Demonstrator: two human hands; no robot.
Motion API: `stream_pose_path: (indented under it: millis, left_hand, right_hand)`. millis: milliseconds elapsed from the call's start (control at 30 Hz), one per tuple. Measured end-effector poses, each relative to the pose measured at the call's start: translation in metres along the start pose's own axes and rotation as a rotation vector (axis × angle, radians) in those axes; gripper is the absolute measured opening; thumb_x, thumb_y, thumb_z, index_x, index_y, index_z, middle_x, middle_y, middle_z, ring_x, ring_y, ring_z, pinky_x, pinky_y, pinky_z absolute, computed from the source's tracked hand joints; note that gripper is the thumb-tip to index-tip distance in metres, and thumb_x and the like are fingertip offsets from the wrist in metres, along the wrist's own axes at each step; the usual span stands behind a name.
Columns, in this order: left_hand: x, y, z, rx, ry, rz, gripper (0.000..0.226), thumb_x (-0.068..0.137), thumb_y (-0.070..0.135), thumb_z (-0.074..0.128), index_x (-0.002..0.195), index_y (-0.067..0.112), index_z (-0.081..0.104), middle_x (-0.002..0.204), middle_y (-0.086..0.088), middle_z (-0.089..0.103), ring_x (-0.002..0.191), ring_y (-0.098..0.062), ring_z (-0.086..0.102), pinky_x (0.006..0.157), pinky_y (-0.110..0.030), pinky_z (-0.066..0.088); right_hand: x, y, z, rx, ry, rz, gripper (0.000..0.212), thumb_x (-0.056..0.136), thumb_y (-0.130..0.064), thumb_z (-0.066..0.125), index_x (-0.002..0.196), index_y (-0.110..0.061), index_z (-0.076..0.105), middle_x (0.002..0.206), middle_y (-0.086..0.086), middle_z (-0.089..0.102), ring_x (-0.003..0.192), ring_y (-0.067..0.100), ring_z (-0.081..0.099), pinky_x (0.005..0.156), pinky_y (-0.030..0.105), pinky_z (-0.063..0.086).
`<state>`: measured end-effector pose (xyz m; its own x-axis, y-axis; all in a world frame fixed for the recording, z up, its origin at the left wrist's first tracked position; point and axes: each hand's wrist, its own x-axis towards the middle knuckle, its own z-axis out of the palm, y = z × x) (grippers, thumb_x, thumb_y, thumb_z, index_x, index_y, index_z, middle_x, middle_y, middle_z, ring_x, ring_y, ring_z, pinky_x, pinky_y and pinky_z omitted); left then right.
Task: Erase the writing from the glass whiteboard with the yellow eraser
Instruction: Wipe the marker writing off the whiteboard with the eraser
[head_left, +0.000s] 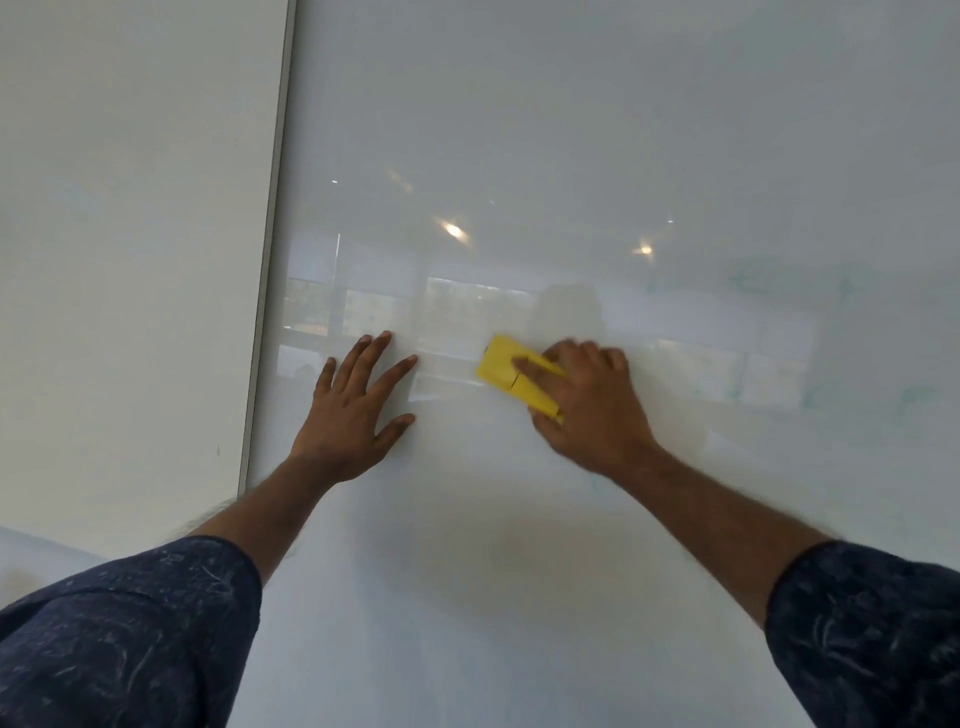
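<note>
Fingers of my right hand (587, 410) clamp the eraser (511, 376) flat against the board (571, 156) to scrub it, while left of the eraser my left hand (353, 410) spreads open on the board as a brace.

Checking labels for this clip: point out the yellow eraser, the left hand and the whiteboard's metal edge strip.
yellow eraser (501, 366), head view, on its exposed upper face.
left hand (345, 415), head view, on the back of the hand.
metal edge strip (270, 249), head view, midway along it.

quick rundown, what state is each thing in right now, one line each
yellow eraser: pressed flat on the board under the right hand
right hand: gripping the eraser
left hand: open, fingers spread, flat on the board
glass whiteboard: mostly clean, faint green marks at right
</note>
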<state>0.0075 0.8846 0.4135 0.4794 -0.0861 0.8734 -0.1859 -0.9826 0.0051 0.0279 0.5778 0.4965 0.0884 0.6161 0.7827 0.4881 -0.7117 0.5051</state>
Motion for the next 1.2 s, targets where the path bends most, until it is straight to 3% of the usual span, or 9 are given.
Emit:
stream_pose_path:
  millis: [133,367,467,567,700,833,967,1033,1200]
  left_hand:
    - [-0.002,0.004,0.004,-0.031,0.005,-0.027,0.071,0.094,0.06,0.037,0.158,0.033,0.02,0.17,-0.001,0.001,0.156,-0.019,-0.008,0.123,-0.056,0.006]
    - [-0.002,0.008,0.003,-0.013,-0.015,-0.026,0.072,0.095,0.06,0.036,0.158,0.031,0.02,0.17,-0.004,0.0,0.156,-0.022,-0.007,0.123,-0.058,0.005]
    - [0.001,0.013,0.002,-0.011,0.019,-0.055,0.071,0.093,0.06,0.039,0.156,0.027,0.028,0.168,-0.01,0.013,0.155,-0.031,0.006,0.121,-0.061,0.013]
    - [0.013,0.025,0.0,-0.02,0.073,-0.045,0.071,0.093,0.059,0.041,0.154,0.023,0.034,0.165,-0.013,0.021,0.152,-0.036,0.015,0.119,-0.061,0.021]
    - [0.03,0.047,0.006,-0.038,0.062,0.01,0.072,0.095,0.059,0.039,0.158,0.027,0.023,0.17,-0.005,0.003,0.156,-0.026,-0.004,0.122,-0.06,0.008]
    - [0.025,0.058,0.022,-0.041,0.078,-0.022,0.076,0.097,0.06,0.035,0.16,0.028,0.007,0.17,0.0,-0.007,0.156,-0.024,-0.01,0.122,-0.062,0.003]
    - [0.02,0.059,0.027,-0.042,0.089,-0.039,0.071,0.1,0.058,0.027,0.16,0.028,0.004,0.17,0.0,-0.007,0.156,-0.024,-0.008,0.122,-0.062,0.004]
    - [0.019,0.06,0.028,-0.033,0.087,-0.042,0.07,0.1,0.056,0.025,0.161,0.028,0.004,0.17,-0.001,-0.006,0.156,-0.024,-0.008,0.122,-0.062,0.004]
    - [0.018,0.061,0.027,-0.025,0.079,-0.049,0.071,0.1,0.056,0.027,0.161,0.027,0.006,0.17,-0.002,-0.003,0.156,-0.024,-0.006,0.122,-0.061,0.006]
  right_hand:
    - [-0.008,-0.012,0.007,0.023,0.019,0.111,0.06,0.071,-0.039,0.064,0.13,-0.028,0.056,0.109,0.009,0.056,0.092,0.033,0.051,0.078,0.04,0.035]
    - [-0.09,-0.064,0.039,0.056,-0.191,-0.343,0.049,0.079,-0.026,0.06,0.128,-0.024,0.055,0.106,0.011,0.06,0.084,0.031,0.054,0.075,0.04,0.037]
    - [-0.059,-0.033,0.023,0.015,-0.111,-0.251,0.054,0.074,-0.035,0.066,0.127,-0.024,0.06,0.104,0.011,0.062,0.084,0.03,0.056,0.076,0.039,0.035]
    - [-0.015,0.007,-0.001,-0.033,0.009,-0.029,0.058,0.073,-0.039,0.067,0.129,-0.025,0.058,0.103,0.01,0.059,0.085,0.032,0.056,0.076,0.04,0.032]
    - [-0.001,0.02,-0.014,-0.065,0.054,0.187,0.06,0.073,-0.041,0.065,0.131,-0.027,0.055,0.108,0.009,0.056,0.09,0.033,0.053,0.078,0.041,0.034]
    - [-0.06,-0.012,0.011,-0.006,-0.054,-0.106,0.058,0.073,-0.038,0.066,0.129,-0.025,0.058,0.107,0.01,0.062,0.085,0.033,0.057,0.075,0.039,0.032]
    - [-0.08,-0.01,0.011,-0.059,-0.123,-0.345,0.051,0.078,-0.038,0.06,0.127,-0.024,0.058,0.104,0.009,0.063,0.081,0.029,0.056,0.076,0.04,0.036]
    - [-0.057,0.006,0.0,-0.105,-0.074,-0.295,0.054,0.075,-0.04,0.065,0.126,-0.023,0.06,0.103,0.01,0.064,0.081,0.03,0.057,0.075,0.039,0.037]
    - [0.004,0.044,-0.027,-0.154,0.035,0.121,0.057,0.075,-0.043,0.064,0.129,-0.026,0.055,0.103,0.007,0.057,0.086,0.032,0.053,0.077,0.041,0.034]
